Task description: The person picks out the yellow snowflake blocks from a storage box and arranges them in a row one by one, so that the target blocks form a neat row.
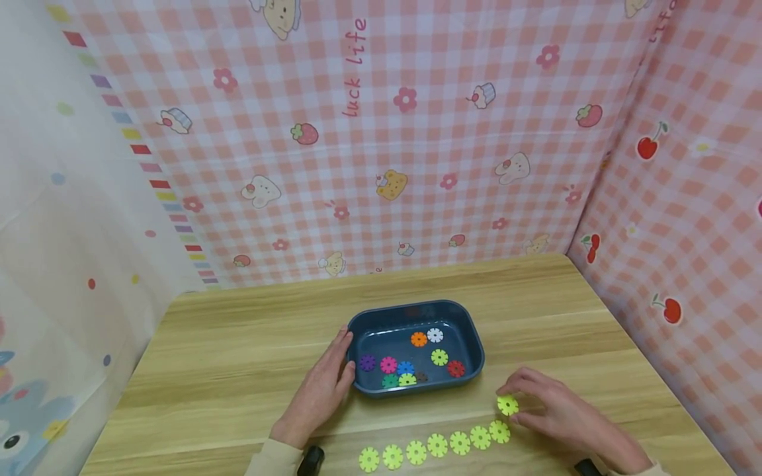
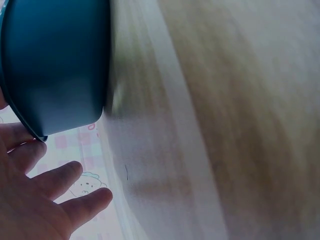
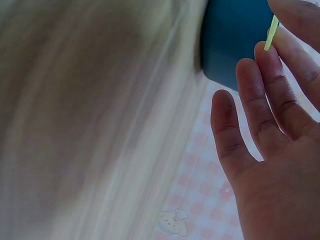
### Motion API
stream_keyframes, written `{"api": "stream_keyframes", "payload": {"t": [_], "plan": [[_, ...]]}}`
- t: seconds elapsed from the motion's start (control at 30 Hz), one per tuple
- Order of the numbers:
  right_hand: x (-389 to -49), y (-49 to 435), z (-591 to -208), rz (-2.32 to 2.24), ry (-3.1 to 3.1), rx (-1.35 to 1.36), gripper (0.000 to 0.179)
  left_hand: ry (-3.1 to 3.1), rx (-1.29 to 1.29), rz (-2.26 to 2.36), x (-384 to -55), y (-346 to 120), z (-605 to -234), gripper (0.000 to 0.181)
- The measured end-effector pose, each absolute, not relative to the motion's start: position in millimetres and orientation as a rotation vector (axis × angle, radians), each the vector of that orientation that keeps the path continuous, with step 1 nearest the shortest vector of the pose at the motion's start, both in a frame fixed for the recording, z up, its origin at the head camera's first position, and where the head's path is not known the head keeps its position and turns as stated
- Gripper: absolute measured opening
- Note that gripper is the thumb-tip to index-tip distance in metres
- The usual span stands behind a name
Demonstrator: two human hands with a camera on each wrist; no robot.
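My left hand (image 1: 318,390) rests against the left side of a dark blue tray (image 1: 381,338), fingers fairly straight along its wall and thumb by the rim. In the left wrist view, the outer fingers (image 2: 82,205) spread out past the tray's edge. My right hand (image 1: 553,410) pinches a yellow-green notched disc (image 1: 508,404) between thumb and fingers, just above the right end of a row of matching discs (image 1: 437,445). The right wrist view catches this held disc (image 3: 271,34) edge-on.
Inside the tray lie several discs in other colours, among them orange (image 1: 419,339), white (image 1: 435,335), red (image 1: 456,369) and purple (image 1: 367,363). A wooden table (image 1: 238,344) carries everything. Behind it hangs a pink checked cloth (image 1: 357,152), with more cloth on both sides.
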State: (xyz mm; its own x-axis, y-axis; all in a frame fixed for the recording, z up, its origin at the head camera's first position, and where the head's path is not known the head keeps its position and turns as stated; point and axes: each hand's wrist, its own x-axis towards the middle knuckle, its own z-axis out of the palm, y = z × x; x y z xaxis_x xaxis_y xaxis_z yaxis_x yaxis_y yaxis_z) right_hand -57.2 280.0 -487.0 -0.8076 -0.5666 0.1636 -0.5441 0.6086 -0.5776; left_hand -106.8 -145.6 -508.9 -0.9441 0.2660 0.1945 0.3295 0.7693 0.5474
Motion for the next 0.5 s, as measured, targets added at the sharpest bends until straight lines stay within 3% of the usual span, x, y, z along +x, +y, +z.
{"api": "stream_keyframes", "payload": {"t": [0.2, 0.5], "plan": [[-51.1, 288.9, -497.7, -0.980, 2.826, -1.021, 0.030, -2.869, -0.476, -0.908, -107.2, -145.4, -508.9, 0.057], [-48.7, 297.2, -505.8, -0.995, 2.653, -0.836, 0.026, -2.891, -0.468, -0.895, -106.9, -145.5, -507.6, 0.057]]}}
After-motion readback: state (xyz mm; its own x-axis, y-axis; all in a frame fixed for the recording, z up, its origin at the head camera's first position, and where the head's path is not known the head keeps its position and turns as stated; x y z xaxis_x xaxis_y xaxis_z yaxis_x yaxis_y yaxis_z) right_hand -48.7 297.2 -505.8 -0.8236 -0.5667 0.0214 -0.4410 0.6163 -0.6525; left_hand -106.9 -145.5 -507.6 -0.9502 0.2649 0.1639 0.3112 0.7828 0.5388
